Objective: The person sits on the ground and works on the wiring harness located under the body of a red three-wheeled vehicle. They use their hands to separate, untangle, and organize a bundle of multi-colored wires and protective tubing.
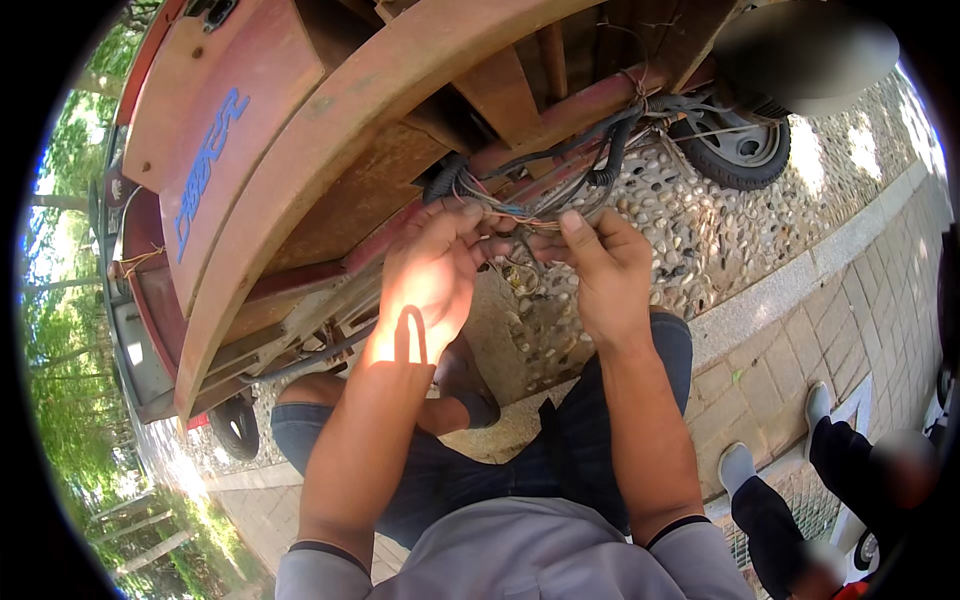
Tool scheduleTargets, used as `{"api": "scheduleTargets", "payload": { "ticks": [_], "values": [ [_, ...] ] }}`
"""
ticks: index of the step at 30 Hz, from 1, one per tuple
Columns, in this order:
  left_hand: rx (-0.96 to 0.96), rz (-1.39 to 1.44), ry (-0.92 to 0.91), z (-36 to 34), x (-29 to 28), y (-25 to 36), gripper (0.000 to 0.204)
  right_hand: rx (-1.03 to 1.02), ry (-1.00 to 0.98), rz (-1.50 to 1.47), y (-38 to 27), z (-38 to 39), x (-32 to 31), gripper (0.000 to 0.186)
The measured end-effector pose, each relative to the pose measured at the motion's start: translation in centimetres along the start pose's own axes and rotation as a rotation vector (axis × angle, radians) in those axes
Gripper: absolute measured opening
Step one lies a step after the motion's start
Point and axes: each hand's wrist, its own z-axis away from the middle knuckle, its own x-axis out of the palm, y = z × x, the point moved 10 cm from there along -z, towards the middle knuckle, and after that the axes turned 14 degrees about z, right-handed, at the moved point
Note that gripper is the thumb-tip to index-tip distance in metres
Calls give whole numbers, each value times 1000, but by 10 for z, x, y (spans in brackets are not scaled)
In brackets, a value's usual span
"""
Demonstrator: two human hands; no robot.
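Observation:
A bundle of thin coloured wires point(515, 210) runs out of a black corrugated sleeve point(446, 178) beneath the red, worn vehicle body point(240, 150). My left hand point(440, 255) is closed on the bundle near the sleeve, thumb and fingers pinched together. On the bundle's other side my right hand point(605, 260) also grips the wires, its thumb on top. Between the two hands the strands lie close together, and their ends cannot be made out. Sunlight falls brightly across my left wrist and the back of that hand.
A red frame rail point(570, 115) with more cables crosses above my hands. To the right is a black-tyred wheel point(735, 150). Pebbled paving point(690, 240) and brick paving point(780, 330) lie below. Another person's legs point(765, 515) are at the lower right.

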Motion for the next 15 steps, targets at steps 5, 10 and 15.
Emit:
{"api": "scheduleTargets", "payload": {
  "ticks": [5,10,15],
  "values": [
    [52,-91,59,-5,16,-1,12,-25,-67,-37,-7,-2,-5,20],
    [148,-492,-95,5,31,-5,20,36,-64,-51,1,-2,-11,22],
    [388,-1049,-121,23,52,8,41,19,-51,-27,-8,-2,-7,18]
  ]
}}
